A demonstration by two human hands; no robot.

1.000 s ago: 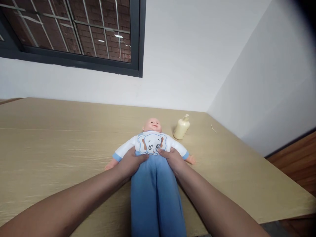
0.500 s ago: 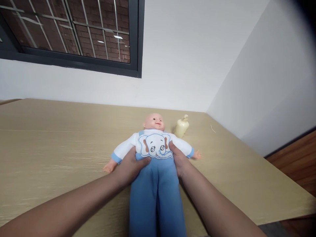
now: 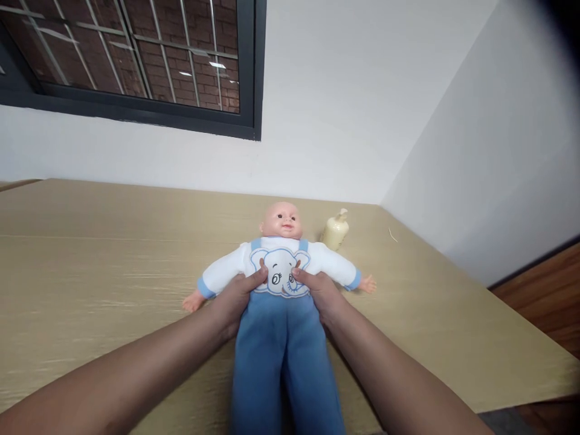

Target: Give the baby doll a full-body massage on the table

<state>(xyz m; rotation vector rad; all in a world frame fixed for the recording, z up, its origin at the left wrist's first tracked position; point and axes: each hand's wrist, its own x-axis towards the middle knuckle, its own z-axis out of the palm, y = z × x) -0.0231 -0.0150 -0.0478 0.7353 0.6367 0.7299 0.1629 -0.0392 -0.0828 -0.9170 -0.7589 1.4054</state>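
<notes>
A baby doll faces me, head away and legs toward me, dressed in a white top and blue overalls with an elephant patch. My left hand is closed around the left side of its waist, thumb on the patch. On the opposite side my right hand grips the waist, its thumb pressed on the patch too. Behind the doll the fingers of both hands are hidden. The doll's arms spread out to either side. Just behind its right-hand arm stands a cream pump bottle.
The doll is over a light wooden table. A thin pale strand lies near the table's right edge. White walls meet in a corner behind, with a dark-framed barred window at upper left.
The doll's head and torso have come up and nearer, hiding more of the bottle's base. Its arms have spread wider. My thumbs have shifted higher onto the elephant patch.
</notes>
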